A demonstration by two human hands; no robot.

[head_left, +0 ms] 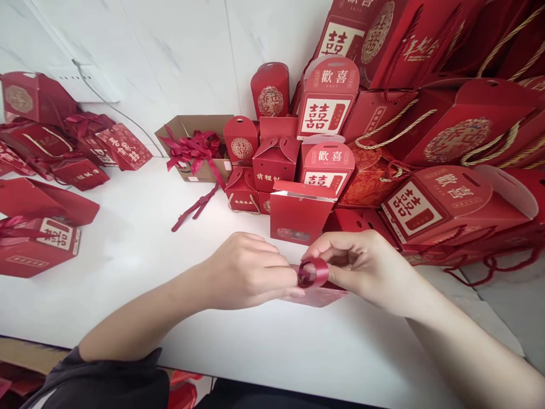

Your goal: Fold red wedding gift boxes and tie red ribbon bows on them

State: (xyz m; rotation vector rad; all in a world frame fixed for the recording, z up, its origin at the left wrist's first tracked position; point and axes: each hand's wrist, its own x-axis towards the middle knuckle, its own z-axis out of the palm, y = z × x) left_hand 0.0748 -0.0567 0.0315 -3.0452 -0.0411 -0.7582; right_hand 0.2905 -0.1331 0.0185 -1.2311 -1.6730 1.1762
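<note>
A looped dark red ribbon (320, 272) is between my two hands, above a red gift box (322, 297) on the white table. My left hand (251, 272) is closed on the ribbon at its left side, back of the hand toward me. My right hand (366, 270) pinches the loop's right side between thumb and fingers. Most of the box is hidden behind my hands. Just beyond it stands another red box (300, 213) with a raised flap and a clear window slot.
A brown carton (206, 171) holds a heap of red ribbons (198, 149), and a loose ribbon (196, 211) lies before it. Red gift boxes and bags (460, 125) with rope handles are stacked at right. More boxes (42, 250) sit at left. A cable (97, 91) hangs along the tiled wall.
</note>
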